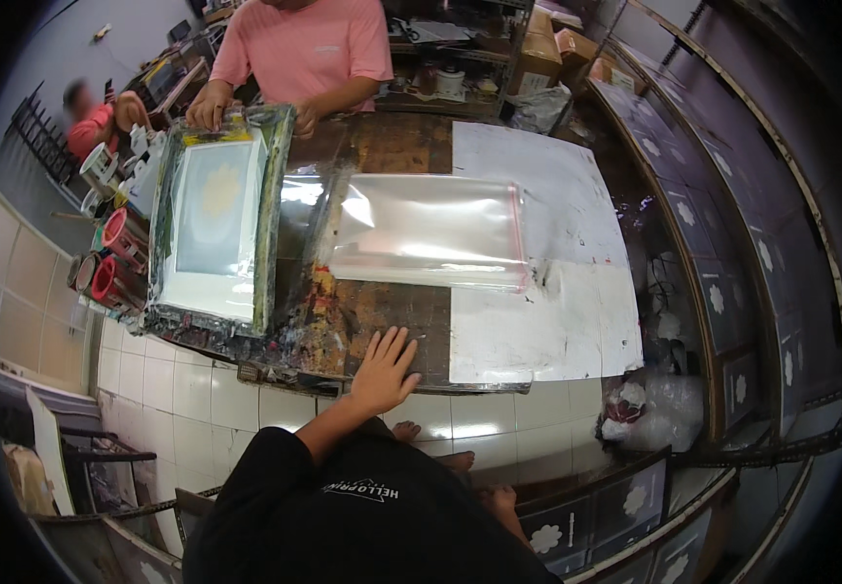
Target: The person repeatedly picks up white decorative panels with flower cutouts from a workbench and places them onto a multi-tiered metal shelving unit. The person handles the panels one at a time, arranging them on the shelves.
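My left hand (385, 370) lies flat with its fingers spread on the near edge of the paint-stained wooden table (382, 316), holding nothing. Just beyond it is a stack of clear plastic bags (421, 229) with a reddish strip along the right end. The stack partly overlaps a large white board (557, 321) on the table's right side. Low by my right side is my right hand (501, 500), near a rack of printed sheets; its fingers are too small and partly hidden to read. A screen-printing frame (216, 224) stands at the table's left end.
Across the table, a person in a pink shirt (309, 49) has both hands at the frame's far end. Paint pots (114, 282) crowd the left. Drying racks (703, 253) with dark printed sheets line my right. Another person (90, 122) sits far left.
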`<state>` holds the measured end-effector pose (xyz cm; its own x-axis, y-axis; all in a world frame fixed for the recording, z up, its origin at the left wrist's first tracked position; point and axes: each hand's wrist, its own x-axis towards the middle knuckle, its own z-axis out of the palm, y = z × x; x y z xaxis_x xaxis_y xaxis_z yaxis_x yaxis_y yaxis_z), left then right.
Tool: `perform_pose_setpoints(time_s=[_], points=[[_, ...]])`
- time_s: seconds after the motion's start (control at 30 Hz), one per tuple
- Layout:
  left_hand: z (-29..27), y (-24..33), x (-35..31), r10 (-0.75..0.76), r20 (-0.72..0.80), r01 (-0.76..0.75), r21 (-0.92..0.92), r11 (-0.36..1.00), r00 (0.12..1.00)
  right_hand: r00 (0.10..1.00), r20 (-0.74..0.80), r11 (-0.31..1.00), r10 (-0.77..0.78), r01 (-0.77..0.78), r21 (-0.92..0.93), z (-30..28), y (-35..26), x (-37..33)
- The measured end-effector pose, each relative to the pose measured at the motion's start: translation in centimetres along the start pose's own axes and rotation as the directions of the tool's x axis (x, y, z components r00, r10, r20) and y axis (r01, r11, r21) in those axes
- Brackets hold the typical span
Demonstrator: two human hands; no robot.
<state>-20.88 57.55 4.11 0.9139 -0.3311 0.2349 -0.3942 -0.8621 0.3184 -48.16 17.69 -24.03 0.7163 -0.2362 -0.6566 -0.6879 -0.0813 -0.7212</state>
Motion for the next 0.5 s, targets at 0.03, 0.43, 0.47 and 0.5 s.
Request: perform_pose_setpoints(time_s=[0.03,0.43,0.47,0.5], points=[[-0.2,0.0,-0.3,-0.022,0.003,0.022,0.002,1.0,1.0,1.0,-0.004,0.999,-0.023,0.023,-0.024,-0.7,0.3,0.8],[0.0,-0.2,-0.2,-0.032,-0.039,0.03,-0.055,0.998,0.999,0.989,-0.062,0.985,0.131,-0.123,0.125,3.4,-12.3,2.9],[0.0,-0.2,-0.2,-0.023,-0.042,0.02,-0.068,0.997,0.999,0.991,-0.033,0.99,0.128,-0.126,0.057,3.8,-12.4,2.6],[0.0,-0.4,-0.3,-0.024,-0.043,0.02,-0.083,0.996,0.999,0.991,-0.001,0.991,0.13,-0.13,-0.02,4.0,-12.5,2.3]])
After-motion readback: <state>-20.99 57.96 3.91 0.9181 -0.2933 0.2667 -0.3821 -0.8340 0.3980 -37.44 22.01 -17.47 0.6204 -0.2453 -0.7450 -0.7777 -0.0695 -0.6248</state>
